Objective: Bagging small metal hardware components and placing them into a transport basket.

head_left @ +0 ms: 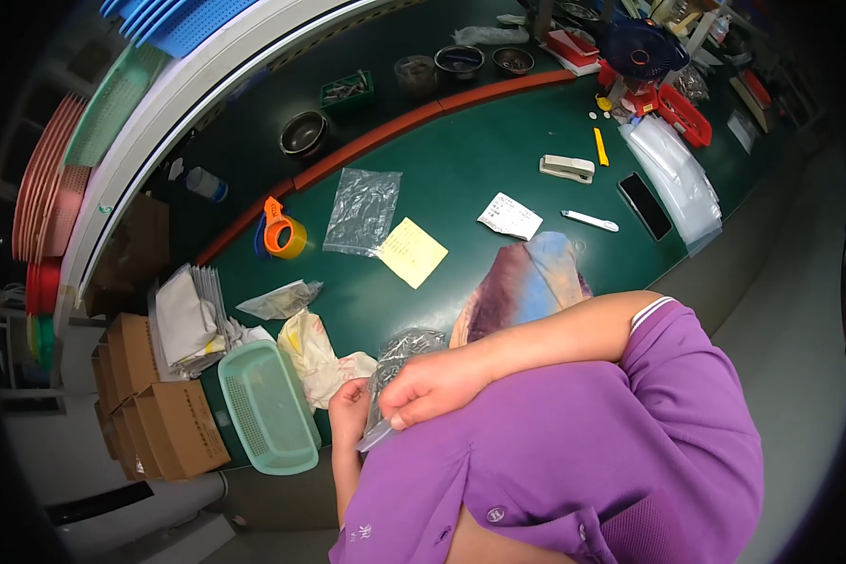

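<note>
At the table's front edge lies a clear plastic bag (pixel 402 355) filled with small dark pieces too fine to name. My right hand (pixel 432 387) is closed on the bag near its mouth, the forearm reaching across from the right. Against the bag's left side, my left hand (pixel 349 414) has its fingers bent and pinched at the plastic; part of it is hidden. A crumpled cream cloth or bag (pixel 312 362) with faint print lies just beyond my left hand. Beside that is a light green plastic basket (pixel 269 404) with nothing visible in it.
Brown cartons (pixel 174 428) and stacked white bags (pixel 188 315) stand left. On the green table are a tape dispenser (pixel 285 235), flat clear bag (pixel 362 211), yellow note (pixel 414 252), stapler (pixel 567 169), cutter knife (pixel 589 221), phone (pixel 645 206) and multicoloured cloth (pixel 526 287).
</note>
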`<action>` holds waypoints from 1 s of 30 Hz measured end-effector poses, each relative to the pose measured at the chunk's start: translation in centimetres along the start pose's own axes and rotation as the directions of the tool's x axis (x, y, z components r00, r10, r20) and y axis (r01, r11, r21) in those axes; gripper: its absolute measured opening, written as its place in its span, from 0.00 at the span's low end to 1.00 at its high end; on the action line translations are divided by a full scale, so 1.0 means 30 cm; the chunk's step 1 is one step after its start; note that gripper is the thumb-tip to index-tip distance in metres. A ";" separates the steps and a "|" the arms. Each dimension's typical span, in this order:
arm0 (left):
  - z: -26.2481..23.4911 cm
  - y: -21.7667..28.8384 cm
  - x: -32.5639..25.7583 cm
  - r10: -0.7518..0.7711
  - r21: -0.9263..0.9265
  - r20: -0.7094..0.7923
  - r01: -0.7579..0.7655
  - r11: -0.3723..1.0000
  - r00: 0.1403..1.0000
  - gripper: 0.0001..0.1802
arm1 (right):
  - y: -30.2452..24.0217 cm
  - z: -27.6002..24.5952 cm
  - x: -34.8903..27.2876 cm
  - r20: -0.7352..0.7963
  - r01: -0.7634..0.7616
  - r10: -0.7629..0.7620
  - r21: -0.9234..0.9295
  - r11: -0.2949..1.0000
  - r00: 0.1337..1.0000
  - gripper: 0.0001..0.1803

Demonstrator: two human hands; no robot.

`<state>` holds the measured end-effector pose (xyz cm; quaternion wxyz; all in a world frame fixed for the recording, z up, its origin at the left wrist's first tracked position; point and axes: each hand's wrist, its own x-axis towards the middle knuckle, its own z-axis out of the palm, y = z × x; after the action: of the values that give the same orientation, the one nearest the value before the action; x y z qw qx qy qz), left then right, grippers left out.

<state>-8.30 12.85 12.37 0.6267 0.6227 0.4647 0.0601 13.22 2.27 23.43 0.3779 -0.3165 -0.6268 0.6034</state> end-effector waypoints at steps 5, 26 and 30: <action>0.032 0.126 -0.047 -0.011 0.099 0.146 -0.004 0.995 0.989 0.10 | 0.020 0.005 0.011 0.037 -0.055 0.052 0.101 0.993 0.998 0.10; 0.011 0.177 -0.001 0.473 0.433 0.162 -0.493 0.755 0.866 0.13 | 0.065 0.018 0.035 0.128 -0.253 0.227 0.261 0.931 0.965 0.11; 0.029 0.154 -0.051 0.515 0.572 0.160 -0.505 0.647 0.842 0.12 | 0.023 0.013 0.027 0.089 -0.295 0.283 0.177 0.939 0.955 0.11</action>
<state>-6.26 12.24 16.82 0.3530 0.8909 0.2709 0.0908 12.43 2.80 22.81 0.2936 -0.3488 -0.5253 0.7185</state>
